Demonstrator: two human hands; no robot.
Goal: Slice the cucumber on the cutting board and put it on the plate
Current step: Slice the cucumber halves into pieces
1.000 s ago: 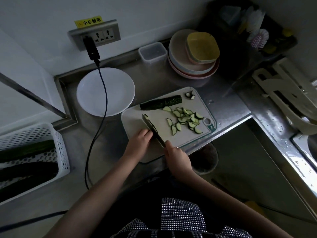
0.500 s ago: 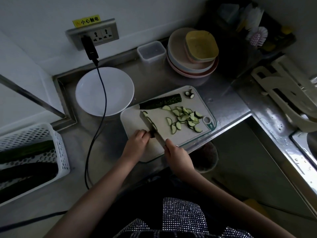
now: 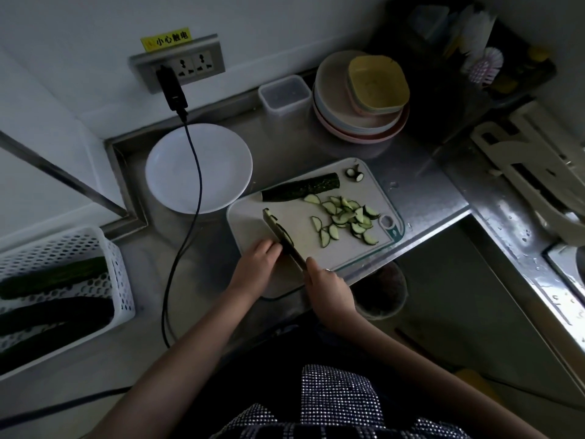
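Nearest, at the near edge of the cutting board (image 3: 253, 217): our right hand (image 3: 329, 288), fingers curled round the handle of the knife (image 3: 280, 234). The blade runs from that hand across the board's left half, away and to the left, with a sliver of cucumber clinging near its tip.

Beside it, on the board's near left part: our left hand (image 3: 258, 264), fingers bent down against the left face of the blade. Whether they pinch a piece of cucumber beneath them we cannot tell; the spot is hidden and dim.

On the board's right half: a loose heap of cucumber slices (image 3: 343, 217), half-moon shaped, a few strays lying nearer to us than the heap.

Along the board's far edge: one uncut cucumber half (image 3: 300, 187), dark skin up, lying lengthwise. At the far right corner, two small end pieces (image 3: 354, 174).

Left of the board and just beyond it: the white plate (image 3: 218, 153), holding no cucumber, its rim just beside the board's far left corner. A black cable (image 3: 196, 172) crosses over it.

Well left of the board, nearer us: a white perforated basket (image 3: 79, 242) with whole cucumbers.

Beyond the board, against the wall: a clear plastic container (image 3: 283, 93) and a stack of dishes (image 3: 357, 99); above the plate, a wall socket (image 3: 190, 63).
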